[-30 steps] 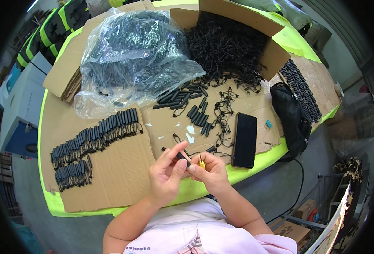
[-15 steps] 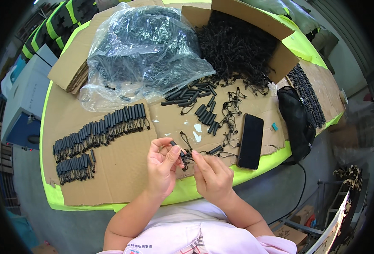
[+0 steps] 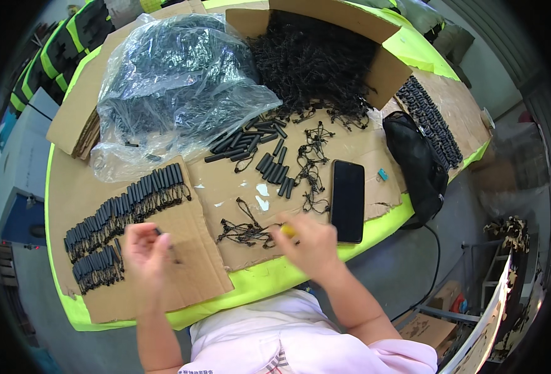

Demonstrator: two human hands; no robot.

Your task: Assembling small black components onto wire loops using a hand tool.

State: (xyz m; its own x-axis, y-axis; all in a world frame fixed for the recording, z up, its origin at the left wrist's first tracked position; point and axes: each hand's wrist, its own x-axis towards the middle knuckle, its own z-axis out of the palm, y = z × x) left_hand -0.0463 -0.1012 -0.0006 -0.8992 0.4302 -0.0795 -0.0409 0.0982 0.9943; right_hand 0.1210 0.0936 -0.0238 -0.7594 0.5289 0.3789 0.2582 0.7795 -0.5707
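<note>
My left hand, smeared by motion, pinches a short black tube with a dark cord end hanging below it. It is just right of the shorter row of finished-looking tubes with cord loops. Over the near part of the cardboard, my right hand is closed, with a small yellow thing between its fingertips; its kind is too blurred to make out. Beside those fingertips lies a tangle of black knotted cord loops. Loose black tubes lie farther off.
A longer row of corded tubes lies at left. Behind are a clear plastic bag of dark pieces and a carton of black cords. At right are a phone, a black pouch and braided black strips.
My hands have parted: the left has moved left with the tube, while the right stays near the cords. A yellow thing now shows at the right fingertips. The whole view has shifted slightly.
</note>
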